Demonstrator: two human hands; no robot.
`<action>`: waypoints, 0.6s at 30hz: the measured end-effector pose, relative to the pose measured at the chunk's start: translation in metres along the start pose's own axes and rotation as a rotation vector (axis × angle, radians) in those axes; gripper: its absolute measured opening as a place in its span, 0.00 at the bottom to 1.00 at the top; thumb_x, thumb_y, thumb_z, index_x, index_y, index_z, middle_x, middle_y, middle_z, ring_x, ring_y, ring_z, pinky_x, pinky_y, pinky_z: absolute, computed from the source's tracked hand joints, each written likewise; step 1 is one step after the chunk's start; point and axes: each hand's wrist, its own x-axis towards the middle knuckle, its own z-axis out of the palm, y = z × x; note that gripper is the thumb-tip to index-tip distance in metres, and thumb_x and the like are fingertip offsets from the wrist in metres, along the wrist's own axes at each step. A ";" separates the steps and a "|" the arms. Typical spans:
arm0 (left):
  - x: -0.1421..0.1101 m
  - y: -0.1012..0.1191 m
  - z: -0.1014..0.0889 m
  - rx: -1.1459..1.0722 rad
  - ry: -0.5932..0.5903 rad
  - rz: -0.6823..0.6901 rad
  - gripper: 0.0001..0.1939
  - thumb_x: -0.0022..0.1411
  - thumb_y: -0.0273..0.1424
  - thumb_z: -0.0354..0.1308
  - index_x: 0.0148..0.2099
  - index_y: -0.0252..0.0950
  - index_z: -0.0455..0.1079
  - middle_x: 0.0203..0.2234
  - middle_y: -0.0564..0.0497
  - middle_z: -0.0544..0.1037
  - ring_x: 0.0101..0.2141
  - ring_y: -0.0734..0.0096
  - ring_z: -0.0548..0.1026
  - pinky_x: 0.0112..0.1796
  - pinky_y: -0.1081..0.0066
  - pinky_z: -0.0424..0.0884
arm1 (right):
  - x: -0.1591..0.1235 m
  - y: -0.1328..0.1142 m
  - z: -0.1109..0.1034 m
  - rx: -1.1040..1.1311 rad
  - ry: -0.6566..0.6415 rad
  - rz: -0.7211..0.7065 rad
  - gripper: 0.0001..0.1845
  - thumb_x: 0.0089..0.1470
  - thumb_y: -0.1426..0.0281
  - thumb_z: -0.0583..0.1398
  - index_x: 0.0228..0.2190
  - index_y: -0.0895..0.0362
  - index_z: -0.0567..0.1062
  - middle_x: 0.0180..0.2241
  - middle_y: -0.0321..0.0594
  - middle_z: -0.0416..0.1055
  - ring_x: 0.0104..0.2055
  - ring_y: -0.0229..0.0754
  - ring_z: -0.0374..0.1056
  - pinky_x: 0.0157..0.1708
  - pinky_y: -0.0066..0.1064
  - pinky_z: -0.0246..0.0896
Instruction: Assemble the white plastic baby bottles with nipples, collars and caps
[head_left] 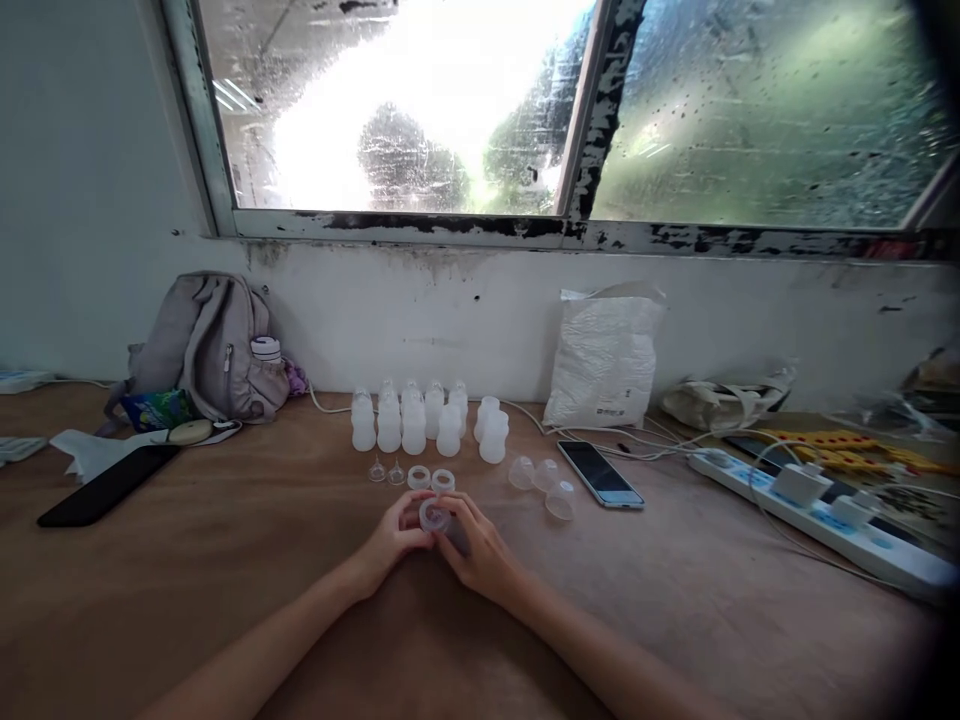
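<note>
My left hand (394,538) and my right hand (480,552) meet low on the brown table (225,580), both closed round a small translucent bottle (437,519) with a ring-shaped top. Just beyond my fingers lie two white rings (430,479) and two small clear nipples (385,471). Behind those stands a cluster of several white plastic bottles (420,418). To the right of my hands lie three clear dome caps (544,483).
A smartphone (600,473) lies right of the caps, with cables running to a white power strip (825,520). A white bag (604,355) leans on the wall. At the left sit a grey backpack (206,350) and a black phone (109,485).
</note>
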 end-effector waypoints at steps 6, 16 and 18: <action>0.003 -0.001 0.000 -0.152 0.123 -0.042 0.21 0.48 0.23 0.56 0.46 0.34 0.60 0.31 0.47 0.74 0.30 0.74 0.72 0.34 0.73 0.66 | 0.001 0.003 0.002 0.020 0.063 0.005 0.14 0.51 0.72 0.53 0.42 0.56 0.62 0.40 0.45 0.64 0.43 0.43 0.62 0.43 0.36 0.60; 0.001 0.004 0.003 -0.272 0.156 -0.079 0.22 0.43 0.17 0.50 0.43 0.34 0.62 0.31 0.49 0.74 0.30 0.76 0.72 0.35 0.75 0.66 | -0.005 0.012 0.006 0.083 0.055 0.040 0.28 0.49 0.72 0.54 0.51 0.56 0.51 0.43 0.46 0.63 0.44 0.42 0.63 0.44 0.36 0.60; 0.002 0.002 0.004 -0.251 0.160 -0.086 0.21 0.42 0.17 0.51 0.42 0.34 0.63 0.30 0.49 0.74 0.29 0.77 0.72 0.35 0.76 0.66 | -0.006 0.012 0.006 0.084 0.035 0.062 0.29 0.50 0.72 0.54 0.52 0.55 0.50 0.42 0.46 0.64 0.43 0.41 0.63 0.44 0.36 0.60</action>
